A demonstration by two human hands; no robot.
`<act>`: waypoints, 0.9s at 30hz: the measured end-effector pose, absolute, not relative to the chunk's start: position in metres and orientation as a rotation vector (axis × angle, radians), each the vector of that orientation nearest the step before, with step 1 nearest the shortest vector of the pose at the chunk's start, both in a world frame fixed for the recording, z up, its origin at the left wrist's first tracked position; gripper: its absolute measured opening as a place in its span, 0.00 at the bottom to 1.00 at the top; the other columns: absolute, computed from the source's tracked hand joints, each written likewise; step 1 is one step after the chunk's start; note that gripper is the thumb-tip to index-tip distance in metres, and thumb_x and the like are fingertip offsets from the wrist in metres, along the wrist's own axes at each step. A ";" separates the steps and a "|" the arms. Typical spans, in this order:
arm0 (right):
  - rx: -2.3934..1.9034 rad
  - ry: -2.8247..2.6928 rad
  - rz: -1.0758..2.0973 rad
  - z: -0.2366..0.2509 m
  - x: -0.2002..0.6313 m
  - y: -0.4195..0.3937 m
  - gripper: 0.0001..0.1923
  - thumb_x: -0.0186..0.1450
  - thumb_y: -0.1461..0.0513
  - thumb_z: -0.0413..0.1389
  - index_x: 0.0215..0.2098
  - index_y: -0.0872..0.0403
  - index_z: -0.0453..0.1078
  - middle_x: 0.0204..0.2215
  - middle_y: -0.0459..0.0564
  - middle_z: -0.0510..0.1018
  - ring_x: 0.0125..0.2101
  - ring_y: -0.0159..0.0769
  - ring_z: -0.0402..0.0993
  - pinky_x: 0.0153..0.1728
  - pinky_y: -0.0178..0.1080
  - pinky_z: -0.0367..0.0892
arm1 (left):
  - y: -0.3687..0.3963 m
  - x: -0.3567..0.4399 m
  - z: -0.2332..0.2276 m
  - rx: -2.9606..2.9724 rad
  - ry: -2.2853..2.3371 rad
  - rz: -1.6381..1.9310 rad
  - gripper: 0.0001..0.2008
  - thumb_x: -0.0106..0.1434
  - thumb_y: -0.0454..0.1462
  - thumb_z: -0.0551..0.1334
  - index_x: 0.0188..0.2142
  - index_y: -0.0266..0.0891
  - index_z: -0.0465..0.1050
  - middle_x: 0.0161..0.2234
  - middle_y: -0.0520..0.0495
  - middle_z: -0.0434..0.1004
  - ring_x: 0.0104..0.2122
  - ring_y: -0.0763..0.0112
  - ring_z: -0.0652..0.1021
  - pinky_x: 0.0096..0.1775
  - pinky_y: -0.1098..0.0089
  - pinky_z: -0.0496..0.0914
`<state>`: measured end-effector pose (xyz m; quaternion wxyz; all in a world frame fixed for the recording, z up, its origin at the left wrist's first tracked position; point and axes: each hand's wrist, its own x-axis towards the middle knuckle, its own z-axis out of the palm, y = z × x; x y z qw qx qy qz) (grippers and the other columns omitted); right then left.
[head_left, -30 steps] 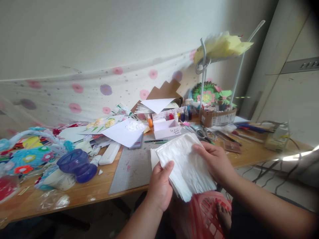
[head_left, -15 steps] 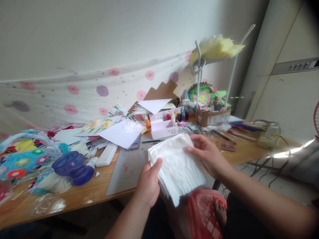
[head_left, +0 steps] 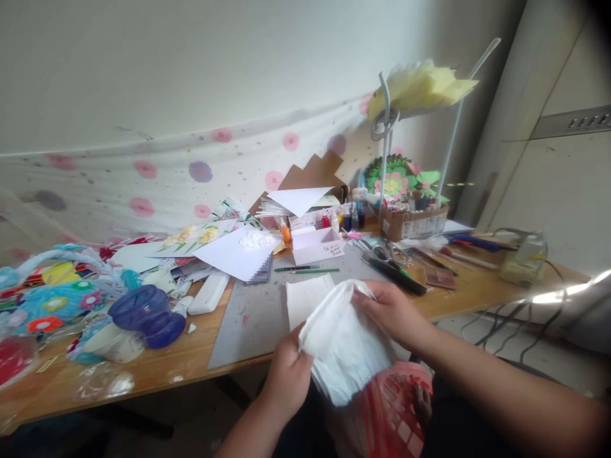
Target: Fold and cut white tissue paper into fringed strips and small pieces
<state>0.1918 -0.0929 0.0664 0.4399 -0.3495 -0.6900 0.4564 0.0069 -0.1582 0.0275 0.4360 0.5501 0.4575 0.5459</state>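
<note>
We see both hands closed on a stack of white tissue paper (head_left: 341,343), held in the air just off the near edge of the wooden table (head_left: 157,369) and above a red plastic basket (head_left: 389,413). The left hand (head_left: 286,375) pinches the stack's near left corner, thumb over fingers, while the right hand (head_left: 389,312) grips its far right edge, so that the sheets bow upward between them (the lower layers hang loose toward the basket). Just beyond the stack, a single white sheet (head_left: 305,298) lies flat on a grey cutting mat (head_left: 252,318). Farther back we find a small white box (head_left: 317,245) and a green pencil (head_left: 310,270), with scissors (head_left: 389,253) and a black marker (head_left: 396,275) to the right. At the left of the table stands a blue plastic bowl (head_left: 147,315), beside colourful paper flowers (head_left: 48,299). A cardboard box (head_left: 413,222) sits at the far right.
</note>
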 end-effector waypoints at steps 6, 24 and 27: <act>-0.645 -2.178 0.667 0.068 0.207 -0.108 0.11 0.59 0.65 0.53 0.38 0.52 0.74 0.29 0.51 0.79 0.28 0.38 0.73 0.30 0.35 0.63 | -0.144 -0.033 0.014 1.434 1.356 1.018 0.10 0.54 0.39 0.62 0.35 0.39 0.76 0.26 0.45 0.77 0.29 0.60 0.76 0.34 0.65 0.68; -0.625 -2.069 1.004 0.067 0.203 -0.093 0.08 0.62 0.64 0.50 0.31 0.56 0.71 0.27 0.51 0.78 0.28 0.34 0.73 0.29 0.32 0.65 | -0.054 -0.052 0.029 1.792 1.787 1.221 0.06 0.52 0.37 0.59 0.22 0.40 0.63 0.34 0.49 0.68 0.34 0.67 0.69 0.37 0.68 0.62; -0.782 -1.737 1.193 0.067 0.191 -0.096 0.14 0.63 0.57 0.51 0.23 0.56 0.67 0.21 0.47 0.73 0.23 0.32 0.69 0.25 0.32 0.63 | -0.081 -0.032 0.045 1.421 1.425 1.389 0.08 0.55 0.40 0.58 0.24 0.40 0.61 0.29 0.51 0.70 0.31 0.69 0.72 0.34 0.70 0.65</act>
